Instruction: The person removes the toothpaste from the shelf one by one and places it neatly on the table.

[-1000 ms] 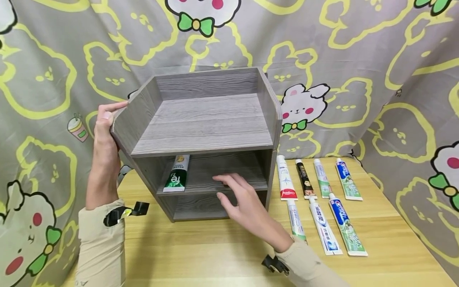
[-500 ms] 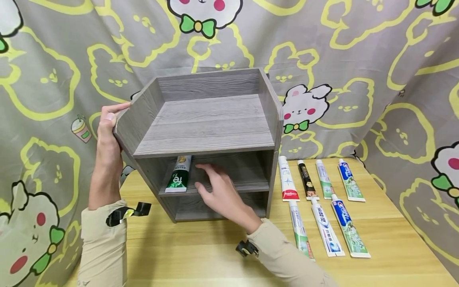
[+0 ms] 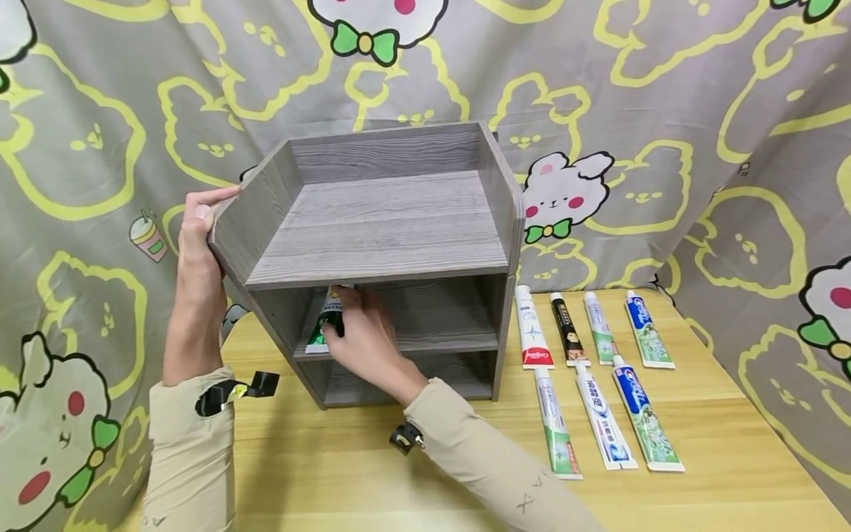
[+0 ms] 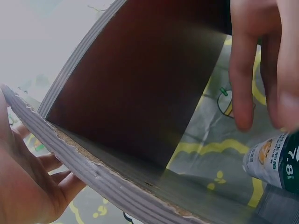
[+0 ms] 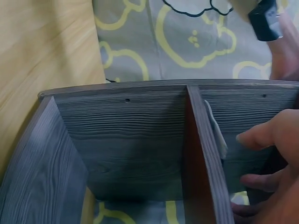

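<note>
My left hand [image 3: 201, 262] grips the upper left side panel of a small grey wood-grain shelf unit [image 3: 379, 222]. In the left wrist view its fingers lie behind the panel. A green and white toothpaste tube [image 3: 317, 341] lies flat at the left of the middle shelf. My right hand [image 3: 368, 336] reaches into that compartment, over the tube, partly hiding it. The left wrist view has the right hand's fingers [image 4: 243, 88] hanging just above the tube. In the right wrist view, thumb and fingers are spread apart, with the tube's pale end [image 5: 216, 130] beside the thumb.
Several toothpaste tubes lie in two rows on the wooden table [image 3: 372, 473] right of the unit, among them a red-ended one [image 3: 534, 332], a black one [image 3: 567, 329] and a blue-green one [image 3: 646, 414]. A patterned curtain [image 3: 665, 111] hangs behind and at both sides.
My right hand has moved left and deeper into the middle compartment, from its centre to over the green tube. The left hand stays on the side panel.
</note>
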Demonstrator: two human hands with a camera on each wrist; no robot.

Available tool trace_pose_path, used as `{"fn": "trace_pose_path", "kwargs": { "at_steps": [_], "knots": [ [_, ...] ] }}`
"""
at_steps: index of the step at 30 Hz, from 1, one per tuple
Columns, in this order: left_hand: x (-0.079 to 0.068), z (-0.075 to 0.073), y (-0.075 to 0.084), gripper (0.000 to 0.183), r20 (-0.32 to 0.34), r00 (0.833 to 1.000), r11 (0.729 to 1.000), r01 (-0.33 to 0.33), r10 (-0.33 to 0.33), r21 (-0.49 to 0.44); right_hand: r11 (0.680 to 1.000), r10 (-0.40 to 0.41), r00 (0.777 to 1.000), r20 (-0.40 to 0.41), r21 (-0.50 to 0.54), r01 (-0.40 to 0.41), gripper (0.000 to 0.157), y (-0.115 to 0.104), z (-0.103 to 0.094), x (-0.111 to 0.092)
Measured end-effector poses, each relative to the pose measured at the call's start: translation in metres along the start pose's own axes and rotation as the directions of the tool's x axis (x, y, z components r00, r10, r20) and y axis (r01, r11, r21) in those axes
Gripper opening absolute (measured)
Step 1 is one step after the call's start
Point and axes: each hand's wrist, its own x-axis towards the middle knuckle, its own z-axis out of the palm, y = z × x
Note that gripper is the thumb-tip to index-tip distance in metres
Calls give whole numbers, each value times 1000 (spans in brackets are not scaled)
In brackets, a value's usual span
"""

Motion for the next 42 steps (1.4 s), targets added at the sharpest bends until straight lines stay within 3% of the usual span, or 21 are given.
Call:
{"fn": "trace_pose_path", "kwargs": {
  "at_steps": [5, 10, 16, 30, 36, 42],
  "knots": [
    [1, 2, 0, 44, 3, 1000, 1000, 17, -17, 3, 986, 119, 992, 30, -119, -115, 63, -9, 10, 10],
    [1, 1, 1, 44, 5, 999, 999, 34, -34, -16, 949, 203, 978, 42, -255, -186, 69, -16, 19, 19],
    [1, 1, 2, 44, 10, 999, 999, 36, -36, -23, 924, 278, 958, 72, -293, -246, 71, -19, 22, 28],
    [-3, 3, 7, 44, -15, 999, 999, 46, -46, -28, 870, 270, 956, 113, -454, -192, 79, -17, 23, 31],
    [-3, 1, 5, 44, -10, 1000, 999, 25, -26, -36, 904, 189, 977, 102, -407, -132, 68, -11, 21, 22],
    [-2, 2, 6, 43, 2, 1000, 1000, 23, -23, -17, 966, 97, 994, 46, -243, -83, 64, -3, 12, 10]
  ]
}}
